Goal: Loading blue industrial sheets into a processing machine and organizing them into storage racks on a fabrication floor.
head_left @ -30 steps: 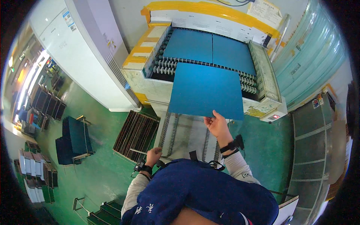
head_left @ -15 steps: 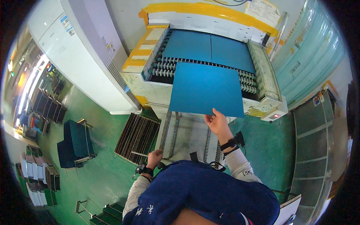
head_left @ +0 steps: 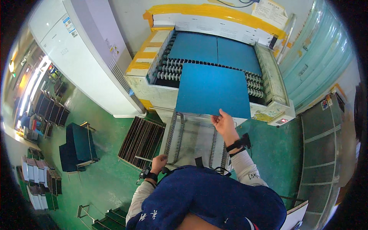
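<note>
Fingers point(head_left: 221, 112) of the right hand point(head_left: 226, 126) are closed on the near edge of a flat, rectangular blue panel point(head_left: 212, 90), slightly right of that edge's midpoint. Panel orientation: long axis crosswise, left to right, right end angled slightly toward the wearer; one long edge faces away, the other faces the wearer. Panel location: at the front of a pale, box-shaped roller machine point(head_left: 138, 82). The far edge overlaps rows of grey disc rollers point(head_left: 169, 69) in view; contact cannot be determined. Two similar blue panels point(head_left: 193, 46) lie side by side inside the machine.

Below the held panel stands a grey metal frame point(head_left: 196, 143) with toothed rails. The left hand point(head_left: 158, 164) is curled beside a thin metal rod point(head_left: 144, 158); its grip cannot be determined. A dark slatted rack point(head_left: 140, 140) stands left of the frame on a glossy green floor point(head_left: 105, 138). A tall white cabinet point(head_left: 73, 57) rises at left; translucent sheeting point(head_left: 306, 69) hangs at right.
</note>
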`<action>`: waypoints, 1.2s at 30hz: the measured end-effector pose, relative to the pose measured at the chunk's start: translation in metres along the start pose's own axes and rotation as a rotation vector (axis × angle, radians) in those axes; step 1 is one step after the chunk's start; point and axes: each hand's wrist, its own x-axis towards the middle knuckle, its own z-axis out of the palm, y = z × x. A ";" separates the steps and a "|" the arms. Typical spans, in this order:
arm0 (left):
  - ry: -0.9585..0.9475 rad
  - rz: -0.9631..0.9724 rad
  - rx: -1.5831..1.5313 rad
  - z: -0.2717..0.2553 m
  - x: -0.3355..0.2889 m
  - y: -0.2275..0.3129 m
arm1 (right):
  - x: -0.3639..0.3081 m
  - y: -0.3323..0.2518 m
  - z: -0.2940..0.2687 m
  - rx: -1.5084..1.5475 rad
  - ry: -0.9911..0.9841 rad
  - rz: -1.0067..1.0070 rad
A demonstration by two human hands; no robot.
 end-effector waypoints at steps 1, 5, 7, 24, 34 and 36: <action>0.009 0.001 0.052 0.001 0.001 -0.002 | 0.002 -0.001 0.000 0.018 -0.004 -0.042; 0.003 -0.007 0.022 0.004 0.002 -0.009 | 0.007 -0.003 0.000 0.038 -0.038 -0.054; -0.002 0.003 -0.002 0.005 0.003 -0.010 | 0.009 -0.005 0.000 0.027 -0.038 -0.051; -0.005 -0.070 -0.072 0.000 -0.001 0.008 | 0.018 -0.010 0.009 -0.030 -0.067 -0.046; -0.036 -0.099 -0.050 0.002 0.001 0.000 | 0.025 -0.014 0.011 -0.043 -0.047 -0.038; -0.038 -0.092 -0.067 0.003 0.001 0.000 | 0.026 -0.015 0.011 -0.041 -0.034 -0.034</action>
